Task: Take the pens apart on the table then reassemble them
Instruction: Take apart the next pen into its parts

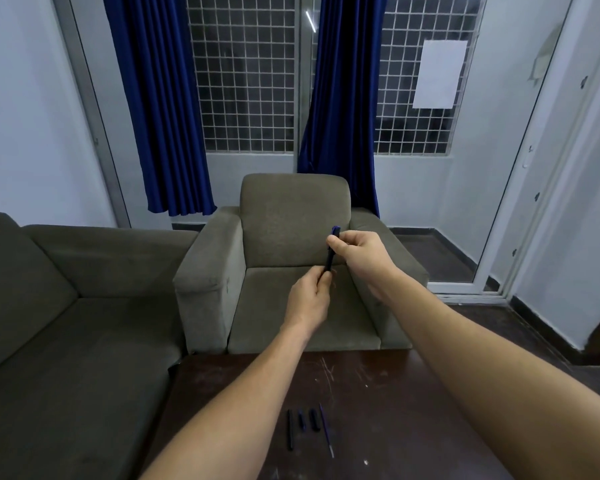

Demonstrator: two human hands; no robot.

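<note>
Head view — I hold one dark blue pen [330,252] up, both hands on it
My right hand [355,251] pinches its upper end, left hand [309,299] its lower — loose pen parts [307,424] lie on the table [395,393] below

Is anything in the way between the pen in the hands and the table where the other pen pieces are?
Nothing visible blocks it. The pen is held up in the air by both hands, left hand low and right hand high. Below lie only open air and the table, with pen pieces nearer the person.
</note>
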